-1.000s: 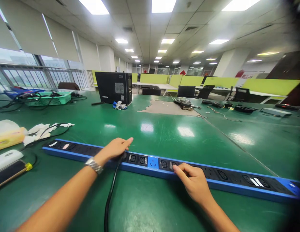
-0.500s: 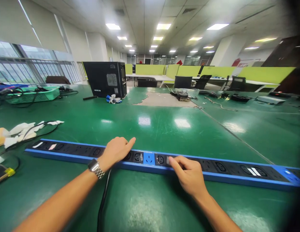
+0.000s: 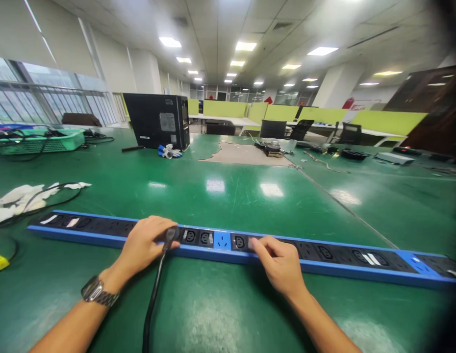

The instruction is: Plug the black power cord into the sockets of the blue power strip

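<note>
A long blue and black power strip [image 3: 198, 252] lies across the green table in front of me. My left hand [image 3: 145, 245], with a metal watch at the wrist, reaches over the strip. Its thumb and fingers are closed around a black plug [image 3: 171, 235] that sits on a socket. From that plug a thick black cord [image 3: 152, 304] runs down toward me. Right of the blue middle socket [image 3: 222, 240], my right hand [image 3: 279, 262] rests on the strip, thumb and forefinger pinched over a socket. A small greyish patch shows at the fingertips; what they pinch is unclear.
A black computer case [image 3: 156, 121] stands at the back, with a blue and white glove [image 3: 169, 151] before it. On the left are a green basket [image 3: 40, 142] of cables and crumpled white tissues [image 3: 20, 196]. Loose parts [image 3: 272, 148] lie at the back right.
My left hand has shifted left and turned, uncovering the plug between its thumb and fingers. My right hand keeps its pinch at the same socket. The view has swung slightly right.
</note>
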Motion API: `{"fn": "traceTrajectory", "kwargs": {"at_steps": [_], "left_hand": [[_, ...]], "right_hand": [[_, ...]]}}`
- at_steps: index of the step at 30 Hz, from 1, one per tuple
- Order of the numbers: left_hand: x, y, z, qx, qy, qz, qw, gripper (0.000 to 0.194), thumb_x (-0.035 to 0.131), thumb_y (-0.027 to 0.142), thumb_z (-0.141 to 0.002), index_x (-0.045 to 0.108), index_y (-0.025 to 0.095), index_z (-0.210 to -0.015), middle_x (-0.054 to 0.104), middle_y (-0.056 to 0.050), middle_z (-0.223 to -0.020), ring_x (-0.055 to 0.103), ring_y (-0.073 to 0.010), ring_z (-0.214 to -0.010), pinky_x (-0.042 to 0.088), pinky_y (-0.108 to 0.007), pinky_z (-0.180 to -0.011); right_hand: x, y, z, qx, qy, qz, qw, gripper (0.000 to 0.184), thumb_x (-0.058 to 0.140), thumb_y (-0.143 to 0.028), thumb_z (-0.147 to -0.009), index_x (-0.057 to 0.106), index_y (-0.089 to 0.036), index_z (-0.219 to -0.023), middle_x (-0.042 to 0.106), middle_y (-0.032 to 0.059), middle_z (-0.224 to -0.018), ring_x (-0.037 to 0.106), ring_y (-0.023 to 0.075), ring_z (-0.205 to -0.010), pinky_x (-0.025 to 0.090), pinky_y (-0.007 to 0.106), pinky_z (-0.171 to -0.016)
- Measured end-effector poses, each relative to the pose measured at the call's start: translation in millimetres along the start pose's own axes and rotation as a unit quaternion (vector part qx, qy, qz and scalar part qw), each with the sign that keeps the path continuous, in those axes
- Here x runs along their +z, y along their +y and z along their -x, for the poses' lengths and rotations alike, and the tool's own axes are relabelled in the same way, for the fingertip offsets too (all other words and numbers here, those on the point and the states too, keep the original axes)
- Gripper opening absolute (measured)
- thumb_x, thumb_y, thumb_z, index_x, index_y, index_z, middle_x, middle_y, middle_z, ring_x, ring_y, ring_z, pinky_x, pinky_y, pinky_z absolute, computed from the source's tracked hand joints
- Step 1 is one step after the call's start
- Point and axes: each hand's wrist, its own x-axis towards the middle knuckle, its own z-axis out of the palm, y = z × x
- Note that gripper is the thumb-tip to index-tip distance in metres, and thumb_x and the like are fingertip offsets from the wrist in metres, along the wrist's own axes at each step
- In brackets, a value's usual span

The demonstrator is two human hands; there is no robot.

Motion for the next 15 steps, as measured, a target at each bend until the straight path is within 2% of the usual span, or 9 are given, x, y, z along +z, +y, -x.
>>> {"fn": "traceTrajectory", "kwargs": {"at_steps": [3, 5, 7, 8, 12, 15], "left_hand": [[1.5, 5, -3, -0.051, 0.079, 0.064, 0.994, 0.04, 0.064, 0.056, -0.077, 0.068, 0.022, -0.099, 0.074, -0.005, -0.096, 0.067, -0.0236, -0.09, 0.051, -0.036, -0.084], [-4.5, 13, -5, -0.126, 0.179, 0.111, 0.969, 0.041, 0.056, 0.055, -0.083, 0.068, 0.02, -0.1, 0.074, -0.006, -0.094, 0.068, -0.0221, -0.085, 0.052, -0.033, -0.079], [-8.5, 28, -11, -0.166, 0.234, 0.136, 0.948, 0.039, 0.05, 0.052, -0.088, 0.068, 0.018, -0.098, 0.073, -0.005, -0.091, 0.067, -0.0209, -0.083, 0.052, -0.031, -0.077], [-7.4, 38, -16, -0.156, 0.221, 0.14, 0.952, 0.037, 0.05, 0.05, -0.088, 0.068, 0.019, -0.096, 0.073, -0.005, -0.09, 0.067, -0.0205, -0.084, 0.051, -0.031, -0.077], [20.5, 83, -39, -0.042, 0.058, 0.121, 0.99, 0.027, 0.055, 0.042, -0.086, 0.067, 0.02, -0.095, 0.07, -0.005, -0.091, 0.063, -0.02, -0.086, 0.049, -0.032, -0.079], [44.5, 101, -49, -0.033, 0.004, 0.077, 0.996, 0.024, 0.057, 0.038, -0.086, 0.065, 0.022, -0.103, 0.068, -0.005, -0.095, 0.06, -0.0216, -0.089, 0.047, -0.035, -0.081]], "right_hand": [[0, 0, -1, 0.016, -0.002, -0.001, 1.0, 0.04, 0.051, -0.043, -0.087, 0.053, -0.018, -0.054, 0.04, -0.0056, -0.045, 0.037, 0.0073, -0.043, 0.03, 0.021, -0.047], [0, -1, -2, 0.033, -0.007, 0.004, 0.999, 0.041, 0.051, -0.044, -0.086, 0.053, -0.019, -0.054, 0.04, -0.0055, -0.045, 0.037, 0.0076, -0.043, 0.03, 0.021, -0.048], [1, -2, -3, 0.047, -0.013, 0.01, 0.999, 0.042, 0.051, -0.046, -0.085, 0.053, -0.019, -0.054, 0.041, -0.0054, -0.044, 0.038, 0.0079, -0.043, 0.03, 0.022, -0.048], [1, -2, -3, 0.053, -0.015, 0.012, 0.998, 0.042, 0.051, -0.046, -0.085, 0.054, -0.019, -0.054, 0.041, -0.0054, -0.044, 0.038, 0.008, -0.043, 0.03, 0.022, -0.048], [1, -4, -3, 0.051, -0.018, 0.014, 0.998, 0.041, 0.051, -0.046, -0.085, 0.055, -0.019, -0.054, 0.043, -0.0051, -0.044, 0.04, 0.008, -0.042, 0.03, 0.022, -0.048], [0, -5, -3, 0.035, -0.018, 0.015, 0.999, 0.042, 0.05, -0.045, -0.086, 0.054, -0.019, -0.053, 0.045, -0.0049, -0.044, 0.041, 0.0079, -0.042, 0.031, 0.021, -0.048]]}}
